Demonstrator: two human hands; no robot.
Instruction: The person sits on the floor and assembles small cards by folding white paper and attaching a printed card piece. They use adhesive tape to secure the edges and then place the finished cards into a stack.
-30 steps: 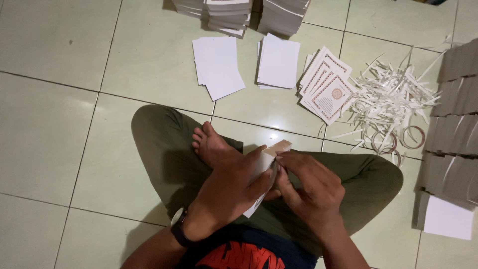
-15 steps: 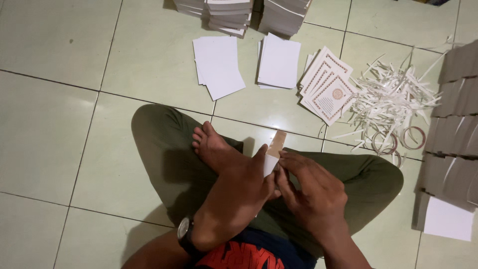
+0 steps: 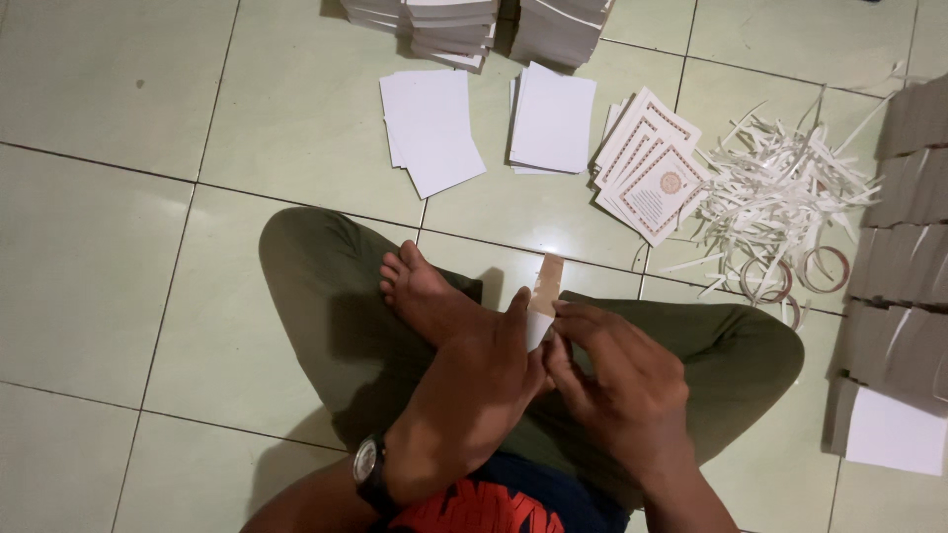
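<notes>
A person sits cross-legged on the tiled floor (image 3: 118,227) in olive trousers (image 3: 316,286), one bare foot (image 3: 425,296) tucked over the lap and a dark wristwatch (image 3: 367,472) on the left wrist. The left hand (image 3: 474,395) is closed around the lower part of a small folded card (image 3: 542,301), thumb up against its white face, and holds it upright above the crossed legs so that its tan upper end stands clear of the fingers. The right hand (image 3: 622,385) sits just beside it, fingertips pinched at the card's lower right edge; what lies under those fingertips cannot be made out. Beyond the knees, two loose piles of blank white cards (image 3: 430,128) lie flat on the floor, one to the left and one at centre. Just right of them a fanned set of printed cards with ornate borders (image 3: 652,168) overlaps itself. Farther right, a heap of thin white paper strips (image 3: 780,188) spreads out, with a few rubber bands (image 3: 790,276) at its near edge. Along the right margin stand rows of brown card stacks (image 3: 904,247), a white sheet (image 3: 894,432) leaning at their foot. At the top, farthest away, are taller stacks of white cards (image 3: 464,25).
</notes>
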